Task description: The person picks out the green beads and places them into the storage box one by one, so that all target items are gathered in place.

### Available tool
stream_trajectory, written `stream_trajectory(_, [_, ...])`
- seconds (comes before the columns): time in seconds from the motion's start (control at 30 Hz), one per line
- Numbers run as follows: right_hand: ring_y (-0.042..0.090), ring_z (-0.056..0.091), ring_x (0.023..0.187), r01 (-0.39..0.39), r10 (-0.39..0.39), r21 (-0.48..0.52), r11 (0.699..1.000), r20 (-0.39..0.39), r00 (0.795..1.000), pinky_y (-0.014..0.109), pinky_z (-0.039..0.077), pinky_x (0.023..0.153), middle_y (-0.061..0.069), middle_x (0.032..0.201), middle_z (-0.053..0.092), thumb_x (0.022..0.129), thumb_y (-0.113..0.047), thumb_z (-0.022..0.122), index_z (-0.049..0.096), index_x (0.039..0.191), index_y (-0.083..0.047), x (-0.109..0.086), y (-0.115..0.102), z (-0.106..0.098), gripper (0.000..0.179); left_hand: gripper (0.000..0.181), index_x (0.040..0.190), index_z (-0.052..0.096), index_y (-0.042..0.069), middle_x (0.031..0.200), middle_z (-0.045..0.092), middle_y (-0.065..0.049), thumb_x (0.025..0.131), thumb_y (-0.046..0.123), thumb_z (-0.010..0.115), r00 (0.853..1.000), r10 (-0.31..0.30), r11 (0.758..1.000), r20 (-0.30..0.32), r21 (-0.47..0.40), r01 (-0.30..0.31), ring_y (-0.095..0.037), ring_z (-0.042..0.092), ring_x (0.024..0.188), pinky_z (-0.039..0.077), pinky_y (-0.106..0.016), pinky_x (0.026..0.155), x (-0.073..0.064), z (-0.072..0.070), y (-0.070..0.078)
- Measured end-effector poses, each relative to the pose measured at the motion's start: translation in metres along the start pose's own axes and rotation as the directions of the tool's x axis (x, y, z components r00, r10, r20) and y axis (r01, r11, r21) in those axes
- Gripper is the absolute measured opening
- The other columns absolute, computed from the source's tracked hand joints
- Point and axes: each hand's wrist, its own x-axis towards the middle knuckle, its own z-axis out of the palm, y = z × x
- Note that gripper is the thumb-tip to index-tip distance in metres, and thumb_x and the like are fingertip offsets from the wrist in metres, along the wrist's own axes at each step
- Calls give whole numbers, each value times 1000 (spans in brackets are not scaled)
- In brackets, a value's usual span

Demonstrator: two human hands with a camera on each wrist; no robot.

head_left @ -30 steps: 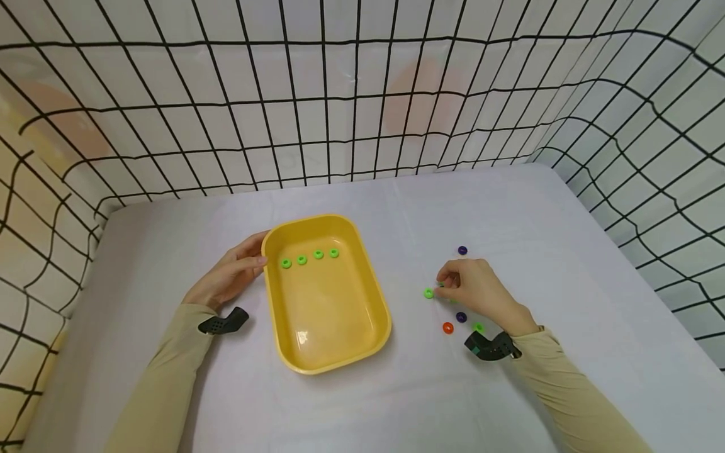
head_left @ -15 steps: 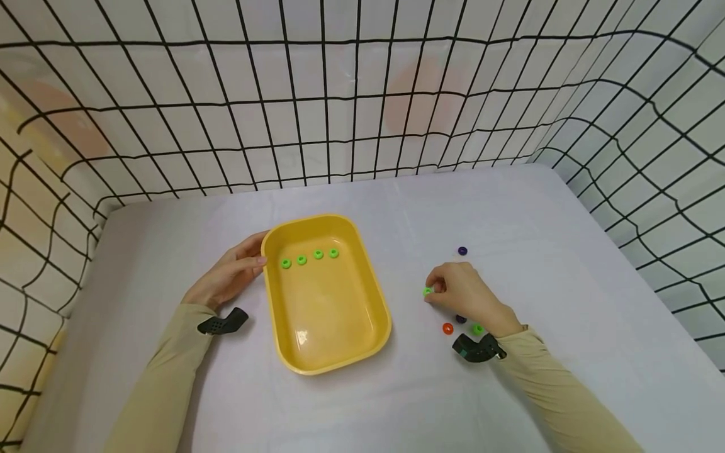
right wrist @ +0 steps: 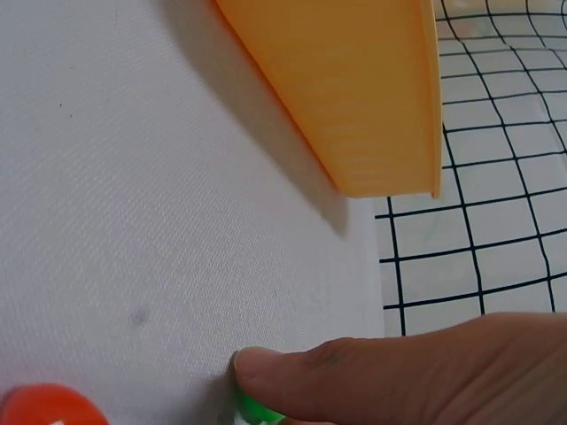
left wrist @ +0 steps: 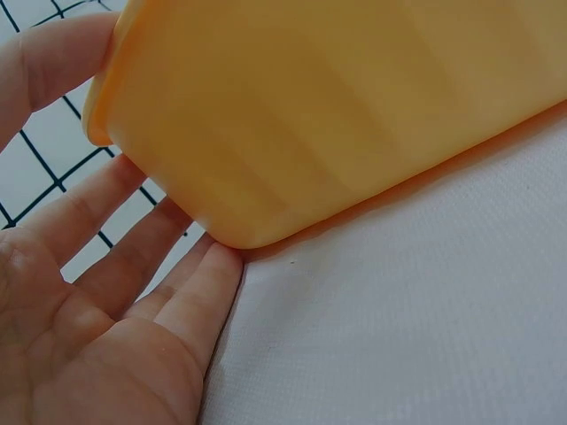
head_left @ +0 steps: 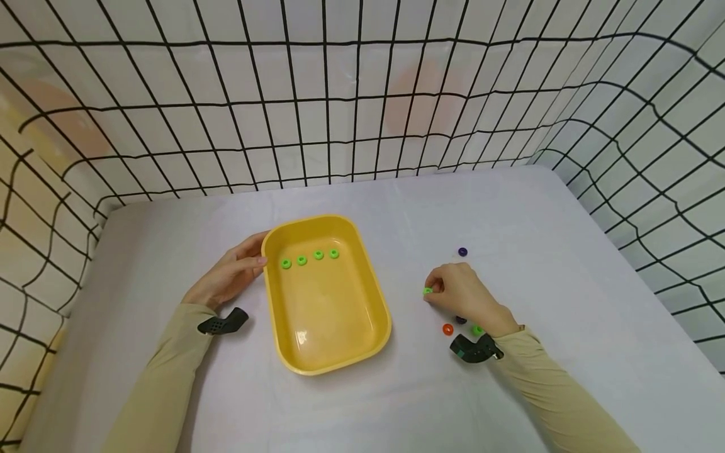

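Observation:
My left hand (head_left: 229, 277) holds the left side of a yellow plastic tray (head_left: 328, 363). In the left wrist view its thumb (left wrist: 66, 57) laps the tray's rim, and the other fingers lie against the outer wall near the bottom corner. Inside the tray, several small green ring beads form a row, one of them a green bead (head_left: 318, 255). To the right, my right hand (head_left: 467, 292) pinches a green ring bead (head_left: 427, 291) between thumb and finger, at the tabletop. Its thumb covers most of that bead in the right wrist view.
Beside the right hand lie an orange-red ring bead (head_left: 448, 329), a dark purple bead (head_left: 461, 319) and another green bead (head_left: 477, 329), partly hidden by the wrist. A second purple bead (head_left: 462, 251) sits farther back. Black wire mesh (head_left: 340, 100) borders the white table (head_left: 396, 402).
My right hand has shifted slightly left and its thumb and finger have come together on the green bead. The left hand and tray have stayed put.

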Motion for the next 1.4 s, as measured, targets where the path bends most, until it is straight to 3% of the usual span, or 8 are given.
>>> stream_trajectory(0.27, [13, 54, 65, -1, 1, -7, 1000, 12, 1000, 24, 47, 59, 2, 70, 62, 79, -4, 76, 73, 85, 1, 6, -5, -6, 9, 46, 143, 41, 11, 137, 47, 0, 99, 0, 48, 1000, 7, 1000, 7, -4, -7, -11, 51, 121, 43, -17, 107, -2, 0, -1])
stream_trajectory(0.5, [14, 55, 64, 61, -62, -39, 997, -23, 998, 26, 49, 60, 5, 71, 65, 81, -6, 78, 74, 89, 4, 23, -23, -27, 14, 48, 146, 37, 8, 138, 45, 0, 100, 2, 48, 1000, -17, 1000, -4, 10, 17, -12, 49, 122, 43, -17, 107, -3, -2, 1])
stream_trajectory(0.67, [18, 59, 68, 120, -123, -70, 990, -45, 991, 30, 54, 63, 8, 77, 68, 81, -8, 78, 75, 92, 3, 40, -53, -44, 16, 49, 147, 36, 7, 139, 45, 1, 100, 2, 47, 1000, -13, 1000, -3, 18, 13, -12, 48, 123, 42, -16, 107, -3, -4, 2])
stream_trajectory(0.87, [20, 59, 73, 178, -179, -101, 979, -1, 984, 30, 55, 68, 9, 81, 68, 84, -10, 75, 74, 96, 3, 64, -103, -52, 18, 45, 143, 40, 13, 138, 45, 1, 100, 1, 47, 1000, -11, 1000, -8, 11, 11, -11, 49, 122, 43, -17, 107, -4, -6, 2])
stream_trajectory(1.07, [19, 59, 74, 269, -260, -161, 950, 78, 963, 28, 56, 70, 10, 87, 71, 87, -10, 71, 74, 97, 2, 90, -153, -40, 16, 44, 142, 41, 13, 138, 46, 1, 100, 0, 47, 1000, -7, 1000, 1, -6, 7, -11, 50, 122, 44, -17, 107, -4, -5, 1])
stream_trajectory(1.17, [16, 57, 71, 303, -284, -163, 939, 128, 950, 25, 54, 66, 9, 86, 70, 86, -7, 70, 74, 91, 0, 100, -171, -27, 10, 46, 145, 39, 10, 139, 45, 2, 100, 1, 47, 1000, -15, 1000, -3, 5, 15, -12, 48, 124, 43, -17, 107, -3, -4, 1])
stream_trajectory(1.3, [13, 46, 60, 309, -272, -169, 936, 212, 939, 19, 39, 52, 2, 69, 56, 86, -6, 69, 66, 78, -4, 111, -185, -4, 9, 50, 148, 34, 7, 140, 44, 2, 100, 3, 47, 1000, -28, 999, -2, 29, 28, -13, 46, 126, 41, -17, 108, 0, -1, 2])
stream_trajectory(1.4, [12, 42, 59, 319, -258, -202, 926, 276, 926, 19, 33, 51, -1, 64, 45, 87, -5, 68, 59, 76, -7, 115, -192, 16, 14, 50, 148, 34, 7, 141, 43, 2, 101, 3, 46, 1000, -29, 999, -4, 34, 30, -12, 46, 127, 41, -17, 109, 0, -1, 1])
